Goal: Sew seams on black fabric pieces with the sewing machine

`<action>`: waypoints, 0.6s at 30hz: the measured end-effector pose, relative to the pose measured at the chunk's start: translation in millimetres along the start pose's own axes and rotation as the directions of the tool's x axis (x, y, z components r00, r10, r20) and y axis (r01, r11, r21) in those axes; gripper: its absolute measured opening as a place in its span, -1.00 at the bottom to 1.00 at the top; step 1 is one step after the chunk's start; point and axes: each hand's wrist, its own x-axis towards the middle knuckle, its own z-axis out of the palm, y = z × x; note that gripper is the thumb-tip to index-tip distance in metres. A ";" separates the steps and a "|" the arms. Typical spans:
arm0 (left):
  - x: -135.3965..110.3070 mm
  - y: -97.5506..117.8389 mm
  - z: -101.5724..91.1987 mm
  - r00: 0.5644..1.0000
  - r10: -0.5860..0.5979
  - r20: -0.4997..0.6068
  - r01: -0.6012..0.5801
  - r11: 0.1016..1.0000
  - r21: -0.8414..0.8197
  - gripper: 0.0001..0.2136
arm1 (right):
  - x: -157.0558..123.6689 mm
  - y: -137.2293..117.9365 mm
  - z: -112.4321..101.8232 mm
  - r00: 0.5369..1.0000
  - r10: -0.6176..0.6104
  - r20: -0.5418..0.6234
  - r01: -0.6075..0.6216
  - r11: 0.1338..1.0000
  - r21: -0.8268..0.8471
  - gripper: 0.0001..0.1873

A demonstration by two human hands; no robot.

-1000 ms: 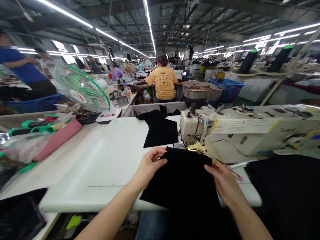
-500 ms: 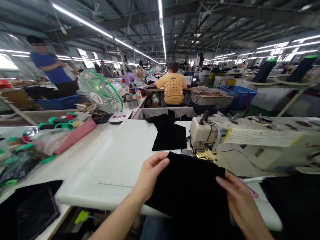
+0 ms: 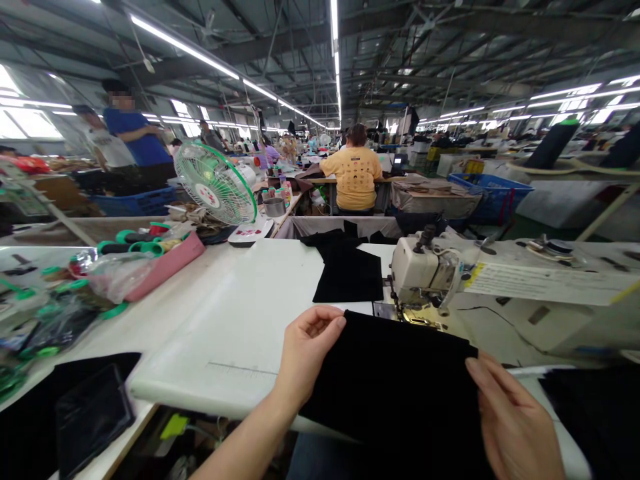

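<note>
A piece of black fabric is stretched between my two hands, its top edge just in front of the sewing machine. My left hand pinches the upper left corner between thumb and fingers. At the upper right corner, my right hand grips the cloth with its thumb on the near side. The lower part of the fabric hangs over the table's front edge towards my lap. Behind it, more black fabric pieces lie on the white table, left of the machine head.
A green-rimmed fan stands at the table's back left. Thread spools and a pink box lie on the left. A dark phone-like slab rests on black cloth. Another black fabric stack is at right. A person in yellow sits ahead.
My right hand has moved right, away from my left, drawing the fabric's top edge wider. The whole view has shifted slightly, so the surroundings appear further right.
</note>
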 end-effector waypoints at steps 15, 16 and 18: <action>7.3 -0.7 -6.4 0.998 -0.034 -0.058 0.032 0.999 -0.039 -0.70 | -5.7 -21.0 12.1 0.988 -0.145 0.054 0.143 0.989 0.043 -0.71; 8.9 -0.9 -7.8 0.996 -0.050 -0.069 0.046 0.998 -0.052 -0.68 | -6.5 -23.5 13.7 0.988 -0.142 0.064 0.139 0.989 0.055 -0.72; 11.0 -0.1 -9.8 0.993 -0.085 -0.088 0.079 0.995 -0.066 -0.65 | -8.1 -27.8 16.6 0.990 -0.116 0.081 0.108 0.990 0.094 -0.72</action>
